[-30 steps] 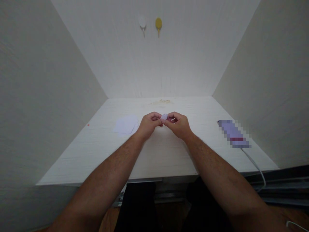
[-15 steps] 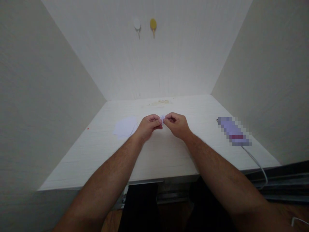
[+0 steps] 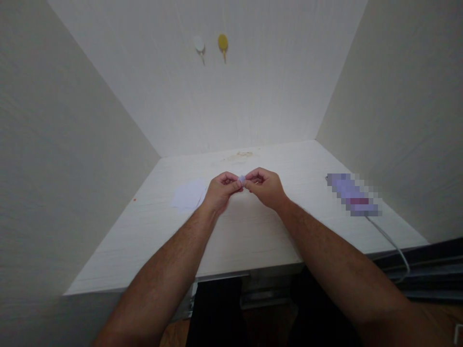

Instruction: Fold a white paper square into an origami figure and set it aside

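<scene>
My left hand [image 3: 220, 191] and my right hand [image 3: 265, 187] meet above the middle of the white table [image 3: 253, 231]. Both are closed in a pinch on a small pale lilac piece of paper [image 3: 241, 179], which shows only as a tiny bit between the fingertips. Most of the paper is hidden by my fingers. A few pale paper sheets [image 3: 190, 194] lie flat on the table just left of my left hand.
A blurred purple object [image 3: 353, 194] lies at the table's right side with a white cable [image 3: 388, 238] running off the front edge. Walls close in the table on three sides. A white hook [image 3: 198, 44] and a yellow hook [image 3: 223, 42] hang on the back wall.
The visible bit of paper between my fingertips has shrunk as the hands closed tighter together. The view has tilted slightly left.
</scene>
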The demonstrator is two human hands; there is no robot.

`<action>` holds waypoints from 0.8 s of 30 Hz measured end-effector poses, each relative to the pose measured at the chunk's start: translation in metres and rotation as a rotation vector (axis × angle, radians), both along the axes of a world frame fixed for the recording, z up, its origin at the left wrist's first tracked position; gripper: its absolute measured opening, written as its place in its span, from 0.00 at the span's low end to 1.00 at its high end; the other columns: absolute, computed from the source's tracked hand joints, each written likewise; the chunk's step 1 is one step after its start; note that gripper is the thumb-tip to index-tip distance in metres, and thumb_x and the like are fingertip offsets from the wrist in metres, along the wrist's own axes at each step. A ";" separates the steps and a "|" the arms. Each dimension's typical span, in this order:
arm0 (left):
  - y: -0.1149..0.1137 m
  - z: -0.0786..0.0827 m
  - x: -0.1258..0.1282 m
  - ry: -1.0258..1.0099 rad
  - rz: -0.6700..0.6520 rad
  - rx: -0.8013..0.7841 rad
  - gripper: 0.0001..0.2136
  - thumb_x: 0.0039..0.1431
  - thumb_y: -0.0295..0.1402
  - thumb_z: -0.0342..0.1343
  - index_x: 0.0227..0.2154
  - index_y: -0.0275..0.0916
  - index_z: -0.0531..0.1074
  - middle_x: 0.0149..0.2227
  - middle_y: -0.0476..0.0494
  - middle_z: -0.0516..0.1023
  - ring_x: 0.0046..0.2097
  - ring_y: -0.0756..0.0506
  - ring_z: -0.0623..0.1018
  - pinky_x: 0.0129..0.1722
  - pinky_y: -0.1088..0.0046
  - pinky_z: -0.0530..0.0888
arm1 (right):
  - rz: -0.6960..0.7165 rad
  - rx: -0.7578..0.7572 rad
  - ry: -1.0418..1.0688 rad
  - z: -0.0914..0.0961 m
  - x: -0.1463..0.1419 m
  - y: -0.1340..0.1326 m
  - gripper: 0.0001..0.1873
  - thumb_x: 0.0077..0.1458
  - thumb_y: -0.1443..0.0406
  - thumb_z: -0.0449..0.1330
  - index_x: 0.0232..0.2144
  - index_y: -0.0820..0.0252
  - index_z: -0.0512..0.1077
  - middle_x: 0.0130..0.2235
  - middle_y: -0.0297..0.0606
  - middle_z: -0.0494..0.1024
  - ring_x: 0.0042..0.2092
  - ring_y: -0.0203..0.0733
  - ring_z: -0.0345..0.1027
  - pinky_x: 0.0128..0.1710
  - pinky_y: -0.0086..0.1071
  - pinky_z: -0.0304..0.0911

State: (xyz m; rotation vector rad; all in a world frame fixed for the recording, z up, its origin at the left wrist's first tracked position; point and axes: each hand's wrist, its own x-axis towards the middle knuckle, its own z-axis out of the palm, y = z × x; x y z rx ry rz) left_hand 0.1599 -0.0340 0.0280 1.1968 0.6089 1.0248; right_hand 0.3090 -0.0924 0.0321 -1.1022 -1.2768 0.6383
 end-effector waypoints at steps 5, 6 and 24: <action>-0.001 0.000 0.002 0.029 0.079 0.043 0.16 0.35 0.33 0.73 0.25 0.35 0.72 0.24 0.50 0.76 0.27 0.52 0.75 0.33 0.74 0.73 | -0.088 0.046 -0.088 -0.003 -0.001 0.001 0.10 0.47 0.58 0.66 0.28 0.59 0.74 0.28 0.37 0.80 0.27 0.36 0.72 0.27 0.30 0.69; -0.002 0.000 0.002 0.029 0.085 0.045 0.16 0.34 0.33 0.73 0.25 0.35 0.72 0.23 0.50 0.76 0.27 0.52 0.75 0.33 0.74 0.72 | -0.105 0.053 -0.102 -0.004 -0.001 0.001 0.10 0.48 0.59 0.65 0.28 0.59 0.74 0.28 0.37 0.80 0.27 0.37 0.73 0.28 0.30 0.69; -0.001 -0.007 0.004 0.081 0.124 0.163 0.15 0.36 0.34 0.73 0.24 0.36 0.73 0.25 0.50 0.75 0.29 0.52 0.74 0.34 0.74 0.71 | -0.216 0.125 -0.288 0.002 -0.001 -0.003 0.02 0.50 0.66 0.60 0.27 0.59 0.73 0.27 0.35 0.78 0.28 0.35 0.70 0.27 0.29 0.65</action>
